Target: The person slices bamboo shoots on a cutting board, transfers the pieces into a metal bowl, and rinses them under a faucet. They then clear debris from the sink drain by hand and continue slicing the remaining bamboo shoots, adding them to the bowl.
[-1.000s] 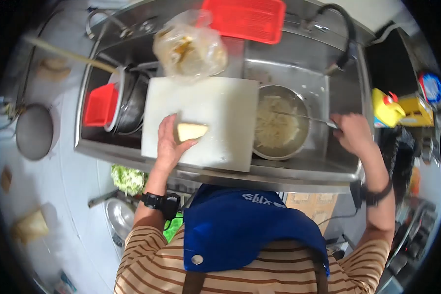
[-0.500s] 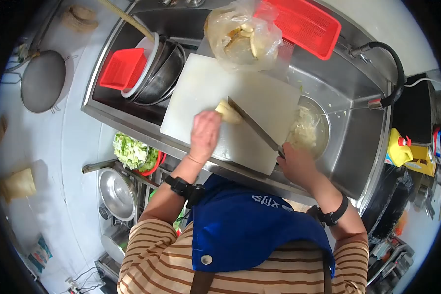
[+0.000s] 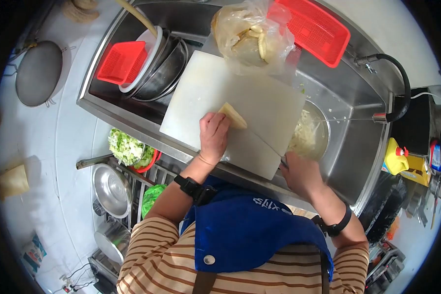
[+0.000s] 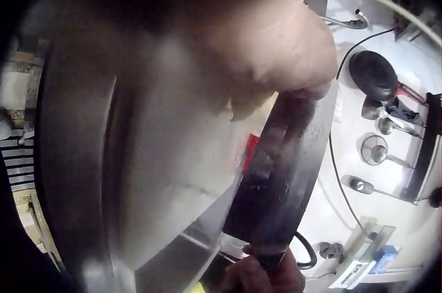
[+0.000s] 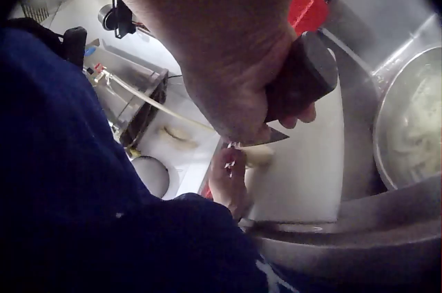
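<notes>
A pale yellow peeled piece [image 3: 234,116] lies on the white cutting board [image 3: 191,98]. The left hand [image 3: 214,137] holds its near left end under curled fingers. From the right, the right hand [image 3: 304,174] grips the dark handle [image 5: 300,79] of a wide knife, whose blade [image 4: 276,168] shows broad in the left wrist view. In the head view the blade [image 3: 265,142] appears nearly edge-on, reaching toward the right end of the piece. Whether its edge touches the piece I cannot tell.
A bowl of pale shreds in water [image 3: 306,134] stands in the sink right of the board. Behind are a plastic bag [image 3: 247,39] with peeled pieces and a red basket [image 3: 318,32]. Nested bowls [image 3: 166,68] stand left, a black faucet [image 3: 404,85] right.
The right hand has come from above the bowl to the board's right edge with the knife. The left hand, earlier spread beside the piece, now holds it. The head view has shifted.
</notes>
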### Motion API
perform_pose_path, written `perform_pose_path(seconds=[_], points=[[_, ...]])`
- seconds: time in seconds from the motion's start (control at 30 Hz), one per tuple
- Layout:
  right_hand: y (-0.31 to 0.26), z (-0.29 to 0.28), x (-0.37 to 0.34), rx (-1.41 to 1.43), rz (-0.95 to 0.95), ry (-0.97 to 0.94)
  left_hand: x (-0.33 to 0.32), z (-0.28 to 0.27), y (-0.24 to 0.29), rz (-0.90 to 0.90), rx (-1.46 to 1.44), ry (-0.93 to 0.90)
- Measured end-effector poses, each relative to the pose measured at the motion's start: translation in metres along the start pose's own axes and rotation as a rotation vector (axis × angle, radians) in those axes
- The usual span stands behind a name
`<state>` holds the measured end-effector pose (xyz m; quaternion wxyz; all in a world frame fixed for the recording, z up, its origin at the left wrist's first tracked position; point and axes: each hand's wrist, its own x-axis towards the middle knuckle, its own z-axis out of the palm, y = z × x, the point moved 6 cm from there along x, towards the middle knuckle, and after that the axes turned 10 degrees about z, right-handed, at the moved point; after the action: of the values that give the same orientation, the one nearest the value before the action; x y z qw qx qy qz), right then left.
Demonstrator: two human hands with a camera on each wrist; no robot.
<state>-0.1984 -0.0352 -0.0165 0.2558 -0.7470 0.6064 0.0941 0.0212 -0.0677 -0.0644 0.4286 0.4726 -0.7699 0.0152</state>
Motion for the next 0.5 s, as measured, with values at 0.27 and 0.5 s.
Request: perform_pose_path(seconds=[0.27, 0.5], points=[[-0.004, -0.009, 0.003, -0.108, -0.059, -0.073, -0.001, 0.001, -0.002, 0.022, 0.019, 0.002], [-0.006, 0.017, 0.036, -0.078, -0.101, -0.053, 0.000, 0.001, -0.002, 0.029, 0.006, -0.033]])
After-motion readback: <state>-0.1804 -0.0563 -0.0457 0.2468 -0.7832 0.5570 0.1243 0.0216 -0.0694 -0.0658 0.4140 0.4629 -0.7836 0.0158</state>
